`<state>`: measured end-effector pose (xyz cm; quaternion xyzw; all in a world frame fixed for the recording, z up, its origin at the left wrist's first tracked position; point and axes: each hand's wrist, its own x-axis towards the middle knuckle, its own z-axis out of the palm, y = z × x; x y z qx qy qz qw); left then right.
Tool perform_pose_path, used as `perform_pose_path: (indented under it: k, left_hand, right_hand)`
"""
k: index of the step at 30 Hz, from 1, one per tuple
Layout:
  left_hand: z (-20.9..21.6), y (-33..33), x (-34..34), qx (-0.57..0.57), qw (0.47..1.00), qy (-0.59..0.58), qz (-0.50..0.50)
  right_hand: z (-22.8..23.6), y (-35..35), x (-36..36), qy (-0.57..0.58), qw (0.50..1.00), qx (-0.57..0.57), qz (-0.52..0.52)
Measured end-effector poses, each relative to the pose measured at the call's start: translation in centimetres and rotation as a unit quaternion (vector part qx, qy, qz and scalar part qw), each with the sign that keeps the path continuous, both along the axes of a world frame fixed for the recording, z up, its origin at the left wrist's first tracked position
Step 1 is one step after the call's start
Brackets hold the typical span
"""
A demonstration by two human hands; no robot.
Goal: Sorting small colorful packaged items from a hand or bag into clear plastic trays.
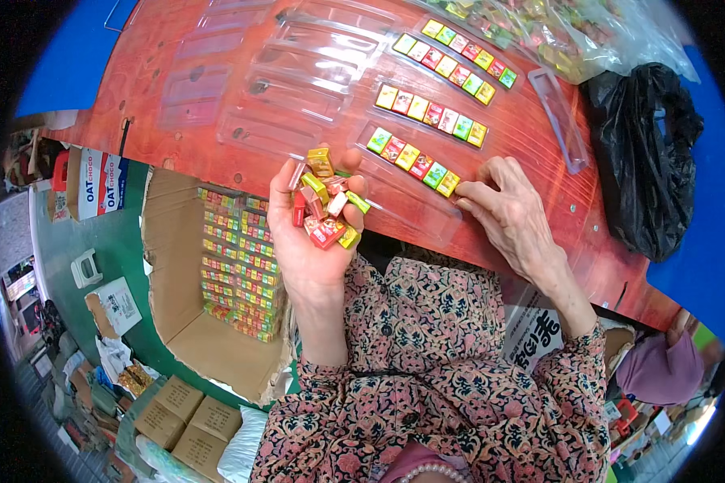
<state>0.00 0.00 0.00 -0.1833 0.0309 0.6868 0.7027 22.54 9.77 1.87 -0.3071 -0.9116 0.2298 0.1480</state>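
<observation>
My left hand (321, 229) is turned palm up and cupped around a loose handful of small wrapped candies (327, 232) in red, yellow and green. Just right of it, my right hand (503, 209) has its thumb and fingertips pinched together at the near end of a candy row. They touch the yellow candy (449, 183) that ends this row; part of the grip is hidden. The row lies in a clear plastic tray (415, 211), whose near end holds no candies. Farther back, more trays carry rows of candies (432, 116) set side by side.
Clear moulded trays (286, 101) cover the table's far left. A bag of candies (540, 28), a black plastic bag (648, 161) and a narrow clear lid (557, 121) lie right. Below left, an open carton (181, 322) holds packed candy rows. Brown boxes (193, 427) stand lower.
</observation>
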Motion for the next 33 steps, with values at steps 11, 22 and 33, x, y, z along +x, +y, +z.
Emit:
perform_pose_path:
  k: [11, 22, 33]
  left_hand:
    - [0.04, -0.21, -0.23, -0.012, 1.000, 0.007, 0.003]
    - [0.07, -0.07, -0.39, 0.009, 1.000, 0.002, -0.012]
    - [-0.13, -0.14, -0.31, 0.004, 0.999, 0.032, 0.002]
  right_hand:
    - [-0.01, -0.16, -0.23, -0.017, 1.000, 0.012, -0.004]
    - [0.07, -0.31, -0.04, -0.020, 1.000, 0.000, -0.011]
    - [0.26, -0.25, 0.12, -0.031, 0.999, -0.013, 0.000]
